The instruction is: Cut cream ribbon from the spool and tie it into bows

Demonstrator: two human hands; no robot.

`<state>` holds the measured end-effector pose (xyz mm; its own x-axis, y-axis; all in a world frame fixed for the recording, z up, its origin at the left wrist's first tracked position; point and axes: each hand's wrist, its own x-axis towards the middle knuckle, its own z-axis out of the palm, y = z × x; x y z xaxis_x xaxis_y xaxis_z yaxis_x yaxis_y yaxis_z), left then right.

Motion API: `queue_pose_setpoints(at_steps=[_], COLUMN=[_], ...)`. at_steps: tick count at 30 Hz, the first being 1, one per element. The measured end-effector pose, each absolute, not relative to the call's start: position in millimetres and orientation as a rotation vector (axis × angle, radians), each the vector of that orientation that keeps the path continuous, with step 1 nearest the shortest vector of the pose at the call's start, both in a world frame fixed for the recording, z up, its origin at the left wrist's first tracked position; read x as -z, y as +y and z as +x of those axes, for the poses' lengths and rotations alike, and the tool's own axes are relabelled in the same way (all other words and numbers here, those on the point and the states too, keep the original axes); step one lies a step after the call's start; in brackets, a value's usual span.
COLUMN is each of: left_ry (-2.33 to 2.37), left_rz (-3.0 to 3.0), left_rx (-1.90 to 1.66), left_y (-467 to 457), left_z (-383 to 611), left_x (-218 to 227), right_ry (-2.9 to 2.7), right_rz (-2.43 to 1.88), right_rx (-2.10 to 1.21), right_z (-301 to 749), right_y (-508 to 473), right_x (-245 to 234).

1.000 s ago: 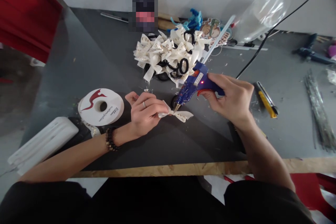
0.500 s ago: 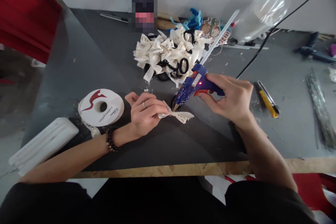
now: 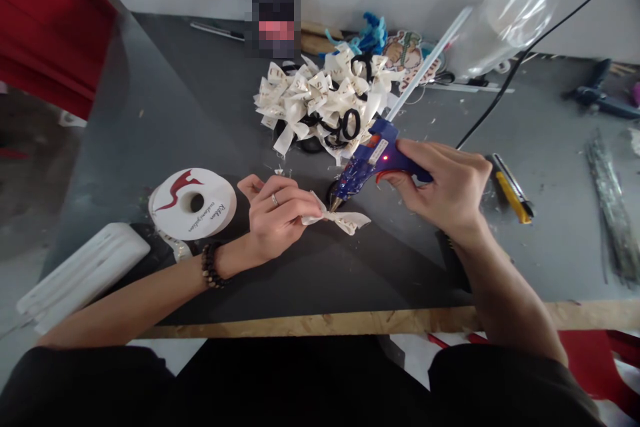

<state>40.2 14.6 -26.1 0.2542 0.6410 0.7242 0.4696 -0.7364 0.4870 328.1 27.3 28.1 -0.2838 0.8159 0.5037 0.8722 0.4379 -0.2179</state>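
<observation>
My left hand (image 3: 280, 217) pinches a cream ribbon bow (image 3: 347, 221) by one end, low over the grey table. My right hand (image 3: 445, 180) is wrapped round a blue hot glue gun (image 3: 367, 157) with a red light lit on its side. The gun's metal nozzle points down at the middle of the bow; whether it touches cannot be told. A clear glue stick (image 3: 430, 63) juts from the gun's back. Just behind the nozzle lies a black hair tie, partly hidden. Beyond it sits a heap of cream bows with black hair ties (image 3: 320, 100).
On the left are a ribbon spool (image 3: 165, 213) and a white plastic block (image 3: 85, 277). A yellow box cutter (image 3: 513, 197), pliers (image 3: 605, 97) and a bundle of thin strips (image 3: 613, 207) lie right. A black cord (image 3: 493, 97) crosses the back right.
My right hand and the glue gun have shifted slightly to the right, with the trigger finger looking a little looser. My left hand and the bow have stayed in place.
</observation>
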Motion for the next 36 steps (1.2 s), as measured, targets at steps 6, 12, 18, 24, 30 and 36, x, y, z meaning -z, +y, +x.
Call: queue_pose_setpoints(at_steps=[6, 12, 18, 24, 30, 36], left_ry=[1.075, 1.092, 1.034, 1.035, 1.09, 1.038], left_rz=[2.345, 2.35, 2.349, 2.376, 2.384, 2.367], left_rx=[-1.463, -1.466, -1.515, -1.505, -1.491, -1.529], left_y=[14, 14, 15, 14, 13, 14], left_z=[40, 40, 40, 39, 38, 39], left_x=[28, 27, 26, 27, 29, 28], right_ry=[-2.139, -2.15, -2.165, -2.167, -2.177, -2.092], right_rz=[-1.436, -1.452, -1.44, -1.376, -1.423, -1.464], right_rx=[0.118, 0.11, 0.142, 0.156, 0.182, 0.187], right_z=[327, 325, 324, 325, 326, 329], right_y=[27, 27, 26, 24, 25, 28], right_x=[-29, -31, -31, -30, -28, -42])
